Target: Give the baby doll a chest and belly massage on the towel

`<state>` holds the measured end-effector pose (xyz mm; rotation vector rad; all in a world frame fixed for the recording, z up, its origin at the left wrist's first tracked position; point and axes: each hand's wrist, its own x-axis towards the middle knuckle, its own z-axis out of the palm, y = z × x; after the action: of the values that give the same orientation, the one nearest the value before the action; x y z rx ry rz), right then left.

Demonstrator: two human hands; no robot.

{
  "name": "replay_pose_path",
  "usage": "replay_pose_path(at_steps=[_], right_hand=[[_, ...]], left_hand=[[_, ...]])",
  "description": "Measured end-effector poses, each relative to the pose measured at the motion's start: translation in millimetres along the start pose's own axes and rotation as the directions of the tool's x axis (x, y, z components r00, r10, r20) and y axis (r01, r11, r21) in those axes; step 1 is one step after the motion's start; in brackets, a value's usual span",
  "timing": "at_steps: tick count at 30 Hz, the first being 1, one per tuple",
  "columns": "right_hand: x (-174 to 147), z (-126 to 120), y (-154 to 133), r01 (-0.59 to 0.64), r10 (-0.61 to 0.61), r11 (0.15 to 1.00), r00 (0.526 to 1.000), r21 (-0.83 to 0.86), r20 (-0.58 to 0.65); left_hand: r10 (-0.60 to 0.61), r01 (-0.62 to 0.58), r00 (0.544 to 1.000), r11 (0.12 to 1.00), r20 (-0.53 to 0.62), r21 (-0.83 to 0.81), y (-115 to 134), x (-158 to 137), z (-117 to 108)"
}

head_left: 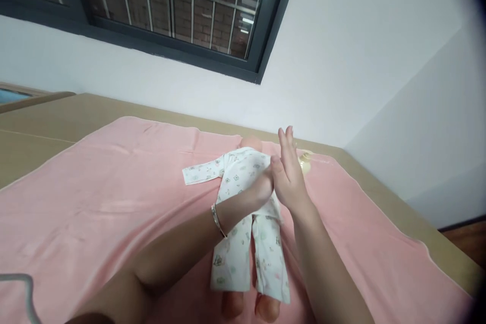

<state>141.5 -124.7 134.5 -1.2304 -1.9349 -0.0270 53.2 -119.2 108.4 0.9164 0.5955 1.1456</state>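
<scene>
A doll (250,143) lies on its back, dressed in a white patterned top (237,178) and matching white trousers (231,258). Its two feet stick out of the trouser legs, and one sleeve is spread to the left. Above the doll's chest, my left hand (262,186) meets the palm side of my right hand (290,177). Most of the left fingers are hidden behind the right hand, so their pose does not show. The right fingers are stretched upward, and nothing is seen in that hand. A bracelet (218,221) circles my left wrist.
Under the doll is a pink blanket (125,182) on a tan surface (87,109). A pale yellow object (305,162), partly hidden, lies beyond my right hand. A grey tube or cable (28,288) curves at the lower left. Behind stand a white wall (322,61) and a barred window (182,10).
</scene>
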Motion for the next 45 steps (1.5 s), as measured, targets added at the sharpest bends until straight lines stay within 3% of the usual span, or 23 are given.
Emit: replay_pose_path(at_steps=[1,3,5,10,17,19,23,25,28,31,34,37,41,45], right_hand=[[6,8,17,-0.075,0.075,0.997,0.997,0.024,0.002],[15,29,47,-0.275,0.276,0.960,0.961,0.048,-0.004],[20,55,69,-0.417,0.416,0.909,0.907,-0.010,0.067],[19,100,91,-0.222,0.256,0.963,0.935,-0.155,0.245],[13,107,105,-0.201,0.228,0.970,0.946,-0.138,0.230],[12,107,107,-0.196,0.222,0.972,0.948,-0.133,0.226],[14,106,108,-0.207,0.233,0.970,0.942,-0.126,0.242],[14,104,107,-0.207,0.235,0.969,0.937,-0.132,0.257],[9,104,97,-0.275,0.318,0.943,0.910,-0.190,0.264],[-1,106,77,-0.316,0.381,0.911,0.890,-0.264,0.249],[-10,105,60,-0.148,0.228,0.950,0.929,-0.274,0.291],[-6,99,60,0.013,0.061,0.980,0.929,-0.197,0.366],[12,92,87,0.068,-0.040,0.996,0.904,-0.050,0.426],[14,93,99,-0.144,0.181,0.980,0.930,-0.139,0.319]], left_hand=[[0.117,-0.121,0.992,0.986,0.047,0.113,-1,10,-9],[0.359,-0.329,0.933,0.887,-0.036,0.324,-1,29,-32],[0.444,-0.354,0.887,0.828,-0.124,0.436,-3,46,-58],[0.399,-0.246,0.890,0.828,-0.221,0.504,-18,75,-100],[0.487,-0.264,0.850,0.723,-0.201,0.638,-38,92,-108],[0.525,-0.262,0.840,0.614,-0.137,0.745,-41,93,-111],[0.566,-0.210,0.824,0.266,0.023,0.941,-45,95,-117],[0.575,-0.200,0.816,0.186,0.058,0.962,-47,96,-119],[0.606,-0.242,0.793,0.218,0.063,0.945,-50,96,-122],[0.652,-0.296,0.757,0.396,-0.039,0.869,-53,91,-123],[0.642,-0.319,0.757,0.529,-0.125,0.787,-53,86,-123],[0.633,-0.322,0.761,0.558,-0.142,0.765,-53,84,-122],[0.638,-0.334,0.759,0.553,-0.130,0.763,-52,83,-119],[0.638,-0.318,0.756,0.555,-0.147,0.769,-51,80,-115]])
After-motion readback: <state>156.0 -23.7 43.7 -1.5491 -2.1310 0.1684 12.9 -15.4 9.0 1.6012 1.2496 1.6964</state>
